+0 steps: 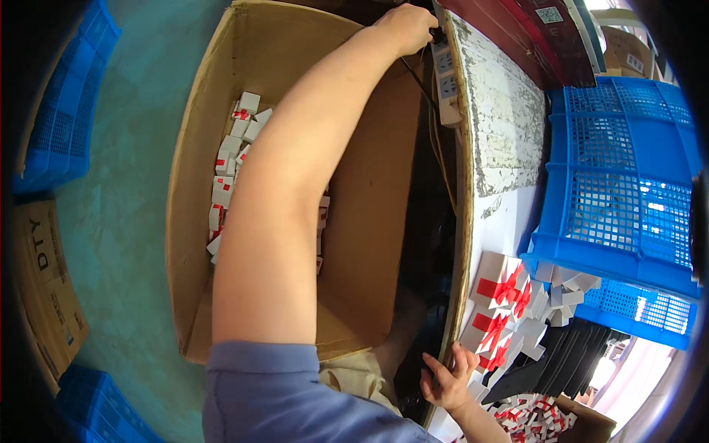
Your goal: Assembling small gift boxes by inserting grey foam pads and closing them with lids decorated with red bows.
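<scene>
My left arm stretches across a large open cardboard box [362, 295] to the far side. There my left hand [405, 29] is closed, its fingertips on a small black plug [438, 35] at the end of a white power strip [446, 85]. The strip is fixed along the side of the worktable [509, 111], and dark cords hang below it. Down at the right, my right hand [449, 378] rests on the table's edge with its fingers apart, holding nothing. Close by it stand white boxes with red ribbon bows [496, 288].
Small white and red boxes [225, 162] lie inside the cardboard box, partly hidden by my arm. Blue plastic crates [617, 170] stand on the right, with a dark red carton [517, 37] beyond. On the left floor are another blue crate [63, 111] and a brown carton [52, 280].
</scene>
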Demonstrator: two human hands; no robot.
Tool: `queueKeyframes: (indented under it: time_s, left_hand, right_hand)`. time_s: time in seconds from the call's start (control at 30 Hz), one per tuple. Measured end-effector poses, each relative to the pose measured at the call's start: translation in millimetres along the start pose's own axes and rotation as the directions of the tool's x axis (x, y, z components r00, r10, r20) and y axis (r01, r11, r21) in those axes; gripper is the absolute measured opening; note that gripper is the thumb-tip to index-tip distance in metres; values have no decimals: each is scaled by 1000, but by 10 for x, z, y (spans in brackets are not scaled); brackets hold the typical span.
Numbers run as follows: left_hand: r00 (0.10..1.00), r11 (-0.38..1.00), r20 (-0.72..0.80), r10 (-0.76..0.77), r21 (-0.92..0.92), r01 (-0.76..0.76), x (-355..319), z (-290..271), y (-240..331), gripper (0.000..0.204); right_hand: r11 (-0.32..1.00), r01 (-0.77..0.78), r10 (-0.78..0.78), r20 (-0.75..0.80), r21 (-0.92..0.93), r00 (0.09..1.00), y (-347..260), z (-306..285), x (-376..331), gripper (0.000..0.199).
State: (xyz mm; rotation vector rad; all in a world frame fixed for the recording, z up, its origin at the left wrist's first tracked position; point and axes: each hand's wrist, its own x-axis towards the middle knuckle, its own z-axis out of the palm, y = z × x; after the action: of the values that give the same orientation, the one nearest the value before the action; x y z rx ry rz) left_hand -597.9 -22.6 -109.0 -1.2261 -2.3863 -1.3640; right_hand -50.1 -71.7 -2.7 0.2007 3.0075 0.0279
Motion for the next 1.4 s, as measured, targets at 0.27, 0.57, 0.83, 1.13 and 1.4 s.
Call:
queueKeyframes:
  time_s: [0.27,0.57,0.83,1.13,1.4]
  left_hand:
    - [990,937,-140,15,-343,-62,-47,-155,65,26]
    - [932,923,-343,-116,-383,-26,-215,291,-11,24]
    - [956,980,-284,-67,-199,9,-89,311,-175,31]
    - [827,964,-521,-213,-250,91,-1148,-54,798,44]
    - [449,654,519,727,-721,-227,-4271,-189,2530,24]
  right_hand:
    - [1000,13,-14,44,27,999,2,-8,0,43]
    - [1000,10,-11,74,12,997,17,-64,79,42]
    - [1000,-11,11,79,1,997,-106,-123,129,39]
    - [982,23,-22,-9,186,1000,-5,-124,39,54]
    - [890,76,103,-360,449,927,-792,164,-1272,27]
